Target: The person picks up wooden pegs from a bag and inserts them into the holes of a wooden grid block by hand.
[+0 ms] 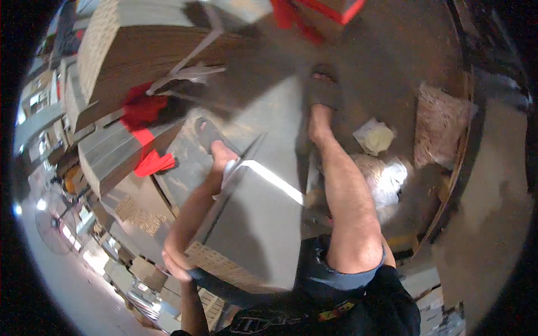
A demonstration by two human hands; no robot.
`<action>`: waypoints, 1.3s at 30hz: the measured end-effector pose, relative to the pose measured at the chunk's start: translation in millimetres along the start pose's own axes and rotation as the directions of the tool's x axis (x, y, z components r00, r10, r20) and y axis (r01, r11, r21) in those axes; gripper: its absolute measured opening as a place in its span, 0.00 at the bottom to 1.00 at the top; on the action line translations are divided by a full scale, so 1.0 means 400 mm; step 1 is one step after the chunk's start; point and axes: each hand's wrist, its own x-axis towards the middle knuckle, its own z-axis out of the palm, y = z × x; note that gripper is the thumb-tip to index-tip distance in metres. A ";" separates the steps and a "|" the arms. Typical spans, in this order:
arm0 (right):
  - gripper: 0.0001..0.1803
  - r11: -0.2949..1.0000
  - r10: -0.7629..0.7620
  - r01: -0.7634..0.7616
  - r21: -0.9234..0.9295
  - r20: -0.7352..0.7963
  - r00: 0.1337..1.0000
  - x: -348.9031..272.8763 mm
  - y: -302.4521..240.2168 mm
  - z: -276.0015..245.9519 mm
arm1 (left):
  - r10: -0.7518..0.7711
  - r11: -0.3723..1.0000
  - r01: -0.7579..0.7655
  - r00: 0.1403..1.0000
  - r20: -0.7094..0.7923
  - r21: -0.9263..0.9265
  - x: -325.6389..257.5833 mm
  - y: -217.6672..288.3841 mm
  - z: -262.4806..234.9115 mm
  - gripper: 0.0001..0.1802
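Note:
My left hand [177, 267] rests against the outer side of my bent left knee, with its fingers laid along it and nothing seen in them. Of my right hand [389, 252], only a sliver of skin shows behind my right knee, so its fingers are hidden. Between my legs lies a stack of grey corrugated cardboard [263, 224]. A bright white strap [276, 180] crosses the top of this stack, and a white piece [227, 173] sits by my left ankle. Neither hand touches the strap.
Another cardboard stack [174, 47] stands far left, with red straps [153, 162] and white strips near it. On the right lie a clear bag of brownish pieces [441, 126], a pale yellow wrapped roll [376, 138] and crumpled plastic [389, 182]. A fan [55, 223] stands left.

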 end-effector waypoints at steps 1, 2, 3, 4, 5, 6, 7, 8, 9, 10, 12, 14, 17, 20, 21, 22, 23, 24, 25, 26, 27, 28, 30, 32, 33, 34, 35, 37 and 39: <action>0.24 0.998 0.037 -0.036 0.050 -0.021 0.999 0.024 0.024 0.000 | 0.020 1.000 -0.020 1.000 -0.023 -0.015 -0.005 0.000 -0.030 0.33; 0.25 0.997 0.038 -0.033 0.071 -0.078 0.996 0.083 0.070 -0.079 | -0.015 1.000 0.014 0.992 0.122 0.001 -0.011 0.000 0.046 0.31; 0.25 0.997 0.025 -0.015 0.073 -0.128 0.991 0.125 0.096 -0.142 | -0.041 0.999 0.036 0.964 0.263 0.022 -0.009 -0.002 0.104 0.29; 0.25 0.996 0.049 -0.044 0.083 -0.064 0.997 0.081 0.082 -0.054 | 0.036 0.998 -0.047 0.979 0.202 0.050 -0.018 0.006 0.085 0.26; 0.23 0.989 0.086 -0.084 0.118 -0.016 0.996 -0.007 0.029 0.037 | 0.079 0.994 -0.088 0.989 0.126 0.063 -0.046 0.031 0.042 0.26; 0.22 0.986 0.094 -0.092 0.142 -0.008 0.996 -0.061 -0.027 0.069 | 0.086 0.991 -0.092 0.994 0.062 0.097 -0.059 0.036 0.021 0.25; 0.22 0.989 0.072 -0.069 0.134 -0.016 0.997 -0.040 -0.032 0.030 | 0.068 0.991 -0.072 0.997 0.043 0.115 -0.054 0.028 0.039 0.25; 0.19 0.979 0.098 -0.091 0.181 -0.028 0.995 -0.016 -0.044 -0.019 | 0.048 0.996 -0.049 0.999 0.019 0.077 -0.048 0.016 0.063 0.24; 0.17 0.966 0.131 -0.119 0.229 -0.040 0.991 -0.001 -0.047 -0.061 | 0.037 0.997 -0.039 0.999 0.032 0.065 -0.028 -0.004 0.056 0.24; 0.14 0.974 0.198 -0.193 0.118 -0.032 0.980 -0.075 -0.117 0.010 | 0.082 0.986 -0.090 0.995 0.057 0.137 -0.022 -0.008 -0.005 0.23; 0.21 0.998 -0.059 0.060 -0.002 0.131 0.990 -0.188 -0.226 0.040 | 0.108 0.975 -0.126 0.988 0.108 0.183 -0.020 -0.012 -0.024 0.22; 0.31 0.938 -0.302 0.338 -0.082 0.294 0.907 -0.219 -0.269 0.044 | 0.127 0.932 -0.129 0.991 0.029 0.339 -0.020 0.002 0.015 0.22; 0.24 0.926 -0.350 0.360 -0.111 0.104 0.931 -0.228 -0.291 0.076 | 0.246 0.763 -0.267 0.962 0.117 0.589 0.024 -0.050 -0.045 0.22; 0.19 0.928 -0.330 0.345 -0.139 0.122 0.936 -0.251 -0.303 0.046 | 0.187 0.940 -0.191 0.981 0.040 0.281 -0.020 0.009 0.072 0.22; 0.17 0.930 -0.316 0.334 -0.153 0.129 0.940 -0.268 -0.302 0.024 | 0.188 0.944 -0.191 0.981 0.038 0.268 -0.017 0.013 0.074 0.22; 0.16 0.938 -0.281 0.301 -0.170 0.135 0.950 -0.296 -0.292 -0.028 | 0.216 0.912 -0.232 0.973 0.084 0.337 -0.019 0.014 0.072 0.22; 0.14 0.944 -0.246 0.268 -0.193 0.127 0.961 -0.336 -0.280 -0.093 | 0.239 0.876 -0.272 0.962 0.130 0.399 -0.019 0.012 0.066 0.22; 0.13 0.962 -0.160 0.181 -0.205 0.115 0.980 -0.391 -0.248 -0.181 | 0.244 0.883 -0.268 0.963 0.110 0.386 -0.021 0.013 0.055 0.22; 0.12 0.976 -0.065 0.082 -0.204 0.088 0.994 -0.453 -0.221 -0.284 | 0.281 0.867 -0.305 0.952 0.119 0.394 -0.026 0.015 0.046 0.22; 0.11 0.982 0.065 -0.059 -0.182 0.024 0.998 -0.538 -0.204 -0.412 | 0.316 0.850 -0.341 0.940 0.129 0.401 -0.032 0.017 0.041 0.22; 0.11 0.968 0.207 -0.211 -0.137 -0.041 0.977 -0.620 -0.194 -0.521 | 0.358 0.827 -0.378 0.925 0.128 0.416 -0.049 0.026 0.026 0.22; 0.11 0.940 0.318 -0.332 -0.076 -0.155 0.935 -0.697 -0.217 -0.645 | 0.291 0.872 -0.291 0.955 0.061 0.393 -0.062 0.040 0.051 0.23; 0.12 0.908 0.416 -0.412 0.077 -0.285 0.864 -0.826 -0.282 -0.804 | 0.309 0.879 -0.296 0.951 0.027 0.373 -0.077 0.042 0.053 0.21; 0.10 0.937 0.335 -0.327 0.125 -0.050 0.941 -0.870 -0.339 -0.882 | 0.357 0.880 -0.339 0.934 0.006 0.332 -0.105 0.053 0.067 0.19; 0.10 0.955 0.284 -0.278 0.104 -0.048 0.958 -0.918 -0.398 -0.856 | 0.537 0.774 -0.515 0.842 0.048 0.369 -0.120 0.053 0.061 0.18; 0.13 0.966 0.231 -0.208 0.156 -0.154 0.961 -0.958 -0.455 -0.791 | 0.695 0.632 -0.667 0.713 0.091 0.394 -0.137 0.056 0.063 0.17; 0.12 0.987 0.149 -0.144 0.076 -0.059 0.987 -1.039 -0.532 -0.706 | 0.731 0.603 -0.721 0.671 0.126 0.341 -0.202 0.091 0.076 0.16; 0.11 0.999 -0.028 0.029 0.021 -0.038 0.999 -1.156 -0.626 -0.575 | 0.728 0.627 -0.776 0.616 0.301 0.073 -0.321 0.117 0.102 0.15; 0.08 0.994 -0.087 0.060 0.093 0.314 0.945 -1.259 -0.668 -0.451 | 0.552 0.829 -0.495 0.645 0.528 -0.262 -0.434 0.084 0.145 0.18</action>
